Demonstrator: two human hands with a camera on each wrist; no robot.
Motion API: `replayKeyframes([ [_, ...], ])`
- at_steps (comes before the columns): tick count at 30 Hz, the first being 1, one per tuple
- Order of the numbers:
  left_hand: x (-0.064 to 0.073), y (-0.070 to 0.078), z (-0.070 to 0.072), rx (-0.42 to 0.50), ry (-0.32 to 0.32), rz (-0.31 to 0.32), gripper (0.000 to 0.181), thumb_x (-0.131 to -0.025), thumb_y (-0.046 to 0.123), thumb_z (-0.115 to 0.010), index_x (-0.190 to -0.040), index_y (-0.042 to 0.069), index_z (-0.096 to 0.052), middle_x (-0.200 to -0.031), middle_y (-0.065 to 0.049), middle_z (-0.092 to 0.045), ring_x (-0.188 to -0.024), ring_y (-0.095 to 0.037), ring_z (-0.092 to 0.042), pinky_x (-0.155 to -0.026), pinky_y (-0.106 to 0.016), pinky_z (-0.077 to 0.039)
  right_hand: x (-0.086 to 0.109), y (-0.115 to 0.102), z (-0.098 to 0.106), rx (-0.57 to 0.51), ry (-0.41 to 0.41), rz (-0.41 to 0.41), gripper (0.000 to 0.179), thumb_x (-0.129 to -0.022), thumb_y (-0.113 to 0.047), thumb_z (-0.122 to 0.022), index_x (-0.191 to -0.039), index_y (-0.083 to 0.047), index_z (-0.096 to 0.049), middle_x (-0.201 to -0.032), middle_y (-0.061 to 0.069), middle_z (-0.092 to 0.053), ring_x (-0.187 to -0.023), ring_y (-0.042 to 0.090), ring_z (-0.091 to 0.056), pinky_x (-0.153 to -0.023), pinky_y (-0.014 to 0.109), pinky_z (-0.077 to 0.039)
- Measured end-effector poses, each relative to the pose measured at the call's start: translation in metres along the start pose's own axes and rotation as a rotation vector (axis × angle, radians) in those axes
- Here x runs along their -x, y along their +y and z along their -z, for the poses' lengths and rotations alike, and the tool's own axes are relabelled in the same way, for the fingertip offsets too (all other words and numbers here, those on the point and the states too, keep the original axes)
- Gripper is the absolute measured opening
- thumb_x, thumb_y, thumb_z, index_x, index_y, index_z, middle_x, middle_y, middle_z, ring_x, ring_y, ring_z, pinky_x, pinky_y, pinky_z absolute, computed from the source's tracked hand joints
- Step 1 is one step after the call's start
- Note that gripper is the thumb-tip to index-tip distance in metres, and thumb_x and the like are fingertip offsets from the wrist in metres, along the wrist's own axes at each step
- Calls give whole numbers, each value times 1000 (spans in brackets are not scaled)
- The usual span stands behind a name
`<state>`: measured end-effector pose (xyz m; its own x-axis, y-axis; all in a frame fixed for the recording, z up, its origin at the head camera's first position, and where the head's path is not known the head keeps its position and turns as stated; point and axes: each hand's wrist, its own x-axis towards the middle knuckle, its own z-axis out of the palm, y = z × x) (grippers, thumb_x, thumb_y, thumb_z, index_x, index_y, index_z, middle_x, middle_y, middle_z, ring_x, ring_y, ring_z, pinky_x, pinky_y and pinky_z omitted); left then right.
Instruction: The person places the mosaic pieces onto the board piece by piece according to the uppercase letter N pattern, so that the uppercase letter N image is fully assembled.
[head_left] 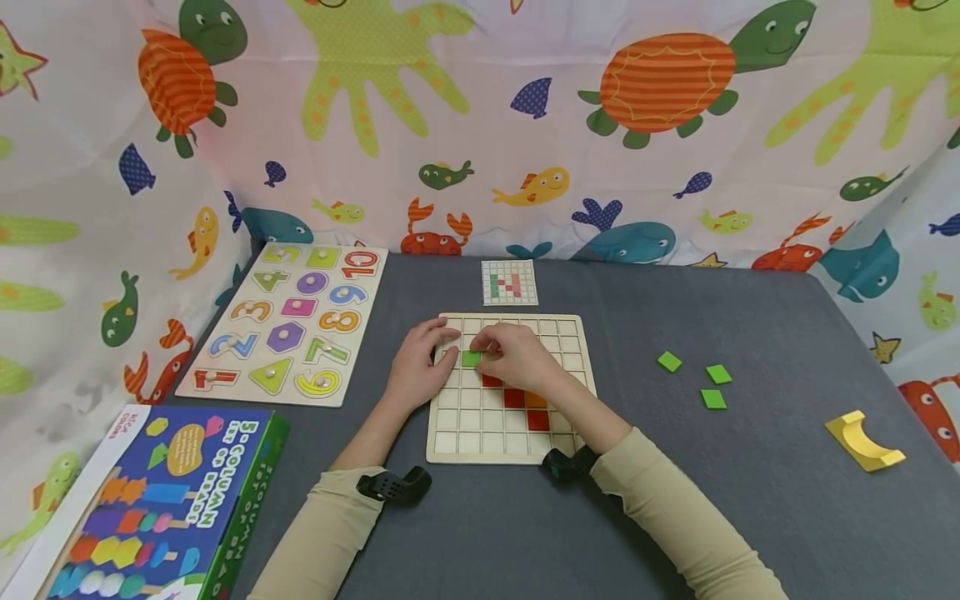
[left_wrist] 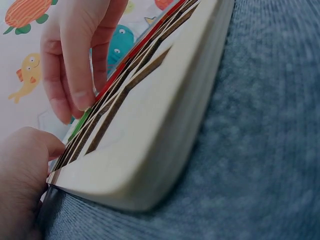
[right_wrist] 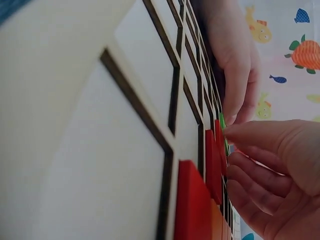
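Note:
A wooden grid board [head_left: 465,442] lies on the table, its cells edged by thin raised strips. My left hand [head_left: 422,367] rests on the board's left edge, thumb on the frame and fingers relaxed near the far left corner. With thumb and fingertips my right hand [head_left: 517,350] pinches a green tile [head_left: 470,359] at a cell in the upper left. Red tiles [head_left: 537,419] run diagonally down the board, with an orange tile [head_left: 536,400] beside them, partly covered by my right wrist. Behind the board is a small pattern card [head_left: 510,283] with a coloured grid.
Loose green tiles [head_left: 714,399] and a yellow arch block [head_left: 864,442] lie to the right. On the left are a number-and-shape puzzle board [head_left: 352,333] and a bead-set box [head_left: 172,500]. A cloth printed with sea animals [head_left: 495,133] hangs behind the table.

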<state>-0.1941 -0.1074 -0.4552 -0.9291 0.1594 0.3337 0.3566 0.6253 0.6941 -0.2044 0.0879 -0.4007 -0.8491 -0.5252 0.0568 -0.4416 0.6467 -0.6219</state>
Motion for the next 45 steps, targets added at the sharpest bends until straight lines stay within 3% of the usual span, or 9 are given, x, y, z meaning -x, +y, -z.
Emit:
replayKeyframes([
  [6,1,-1,-1,1,-11,11,24,-93,16,-63,-115,7,-70,-137,-14,-54,-131,-30,-44,-106,-48,-36,12,9,9,-57,27,-66,22,-88,-19,-73,-108,-11,-71,-101,1,-69,-90,18,-62,-80,34,-53],
  [13,2,-2,0,-4,3,14,22,-94,16,-62,-112,8,-72,-137,-14,-54,-131,-30,-44,-106,-48,-36,42,30,37,-86,91,-125,24,-88,-19,-73,-110,-9,-71,-105,4,-70,-92,20,-62,-82,39,-53],
  [23,3,-2,2,-1,11,21,21,-93,14,-62,-111,8,-72,-138,-14,-54,-131,-31,-44,-106,-49,-36,101,83,88,71,224,-210,25,-88,-15,-72,-111,-6,-70,-105,12,-69,-90,27,-64,-77,45,-54],
  [29,3,-2,2,4,12,20,22,-93,15,-63,-112,7,-72,-138,-14,-54,-131,-31,-45,-106,-48,-36,129,107,111,146,243,-318,28,-89,-18,-72,-113,-5,-68,-105,17,-68,-92,31,-63,-75,47,-50],
  [34,3,-2,2,0,15,15,22,-93,15,-63,-112,8,-72,-137,-14,-54,-130,-31,-45,-106,-48,-36,140,122,117,143,228,-369,30,-89,-19,-71,-114,-2,-68,-105,19,-68,-94,33,-63,-77,50,-49],
  [45,0,-1,-2,8,5,4,22,-94,15,-62,-112,8,-72,-138,-13,-54,-132,-31,-44,-106,-49,-36,147,133,116,184,244,-348,28,-87,-14,-72,-112,-1,-68,-102,18,-68,-90,32,-64,-73,45,-50],
])
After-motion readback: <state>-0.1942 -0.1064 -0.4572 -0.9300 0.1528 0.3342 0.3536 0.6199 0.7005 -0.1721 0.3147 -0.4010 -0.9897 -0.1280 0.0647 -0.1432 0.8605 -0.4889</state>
